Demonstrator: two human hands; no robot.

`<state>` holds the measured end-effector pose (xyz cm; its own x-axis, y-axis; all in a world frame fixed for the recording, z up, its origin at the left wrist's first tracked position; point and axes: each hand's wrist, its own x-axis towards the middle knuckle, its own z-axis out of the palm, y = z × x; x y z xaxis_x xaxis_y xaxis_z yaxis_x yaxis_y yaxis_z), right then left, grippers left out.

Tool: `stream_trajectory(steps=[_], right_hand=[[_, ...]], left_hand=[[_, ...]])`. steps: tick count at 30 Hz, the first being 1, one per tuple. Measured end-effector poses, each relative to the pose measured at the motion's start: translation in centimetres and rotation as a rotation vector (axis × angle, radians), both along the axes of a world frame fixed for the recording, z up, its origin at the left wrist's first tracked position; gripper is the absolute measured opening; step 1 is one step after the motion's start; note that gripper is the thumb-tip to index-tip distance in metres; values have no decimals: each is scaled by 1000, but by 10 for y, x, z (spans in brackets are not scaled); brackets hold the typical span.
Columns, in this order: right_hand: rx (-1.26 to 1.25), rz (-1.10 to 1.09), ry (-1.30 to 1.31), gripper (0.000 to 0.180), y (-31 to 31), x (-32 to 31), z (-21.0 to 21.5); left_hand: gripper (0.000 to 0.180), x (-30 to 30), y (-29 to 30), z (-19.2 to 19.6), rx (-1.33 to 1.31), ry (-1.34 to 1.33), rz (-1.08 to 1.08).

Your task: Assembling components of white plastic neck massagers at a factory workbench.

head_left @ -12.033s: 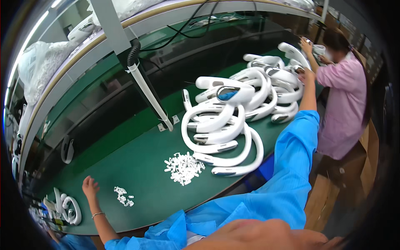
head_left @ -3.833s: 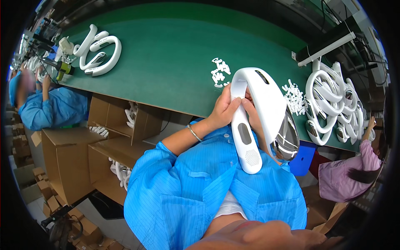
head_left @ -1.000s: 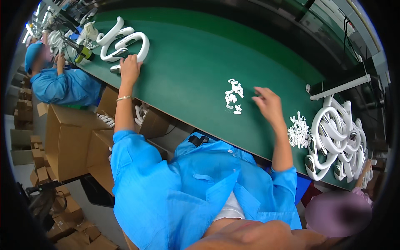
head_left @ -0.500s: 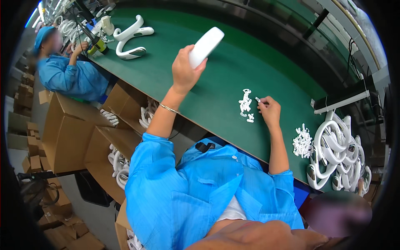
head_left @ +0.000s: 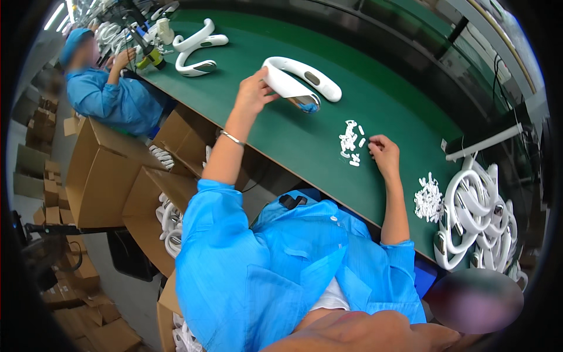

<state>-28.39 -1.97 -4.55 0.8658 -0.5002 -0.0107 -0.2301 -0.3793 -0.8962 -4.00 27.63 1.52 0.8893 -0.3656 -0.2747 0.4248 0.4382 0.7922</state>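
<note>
My left hand [head_left: 255, 92] grips a white U-shaped neckband [head_left: 284, 85] by its curved end, above the green table. One arm carries a grey oval panel; the other arm's tip looks open, with something blue inside. My right hand [head_left: 385, 157] rests low over the table, fingers bent and slightly apart, with nothing visible between them. Just left of its fingertips lies a small white plastic piece [head_left: 362, 142], beside a loose cluster of similar small white pieces [head_left: 348, 139].
Another white neckband [head_left: 199, 50] lies at the far left. A pile of small white parts [head_left: 428, 199] and a heap of neckbands [head_left: 469, 205] are at the right. Cardboard boxes [head_left: 105, 176] stand left of me; a co-worker in blue [head_left: 114, 102] sits beyond.
My left hand has turned the neckband, so its U shape and both arms now show. My right hand has let go of the small white piece and drawn slightly right.
</note>
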Motion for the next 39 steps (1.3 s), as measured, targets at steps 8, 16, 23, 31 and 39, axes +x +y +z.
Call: stream_trajectory(steps=[8,16,23,31,39], right_hand=[[-310,94,-17,26,6,5,20],[-627,262,-79,14,5,8,11],[334,25,-86,9,0,0,14],[945,58,-221,14,43,-11,75],[492,62,-147,14,47,-26,76]], left_hand=[[58,27,32,-14,959,-234,-336],[33,34,9,-21,973,-236,-285],[42,-58,-23,-18,75,-16,-450],[35,-156,-103,-19,-305,134,-656],[38,-193,-118,-15,-329,29,-670]])
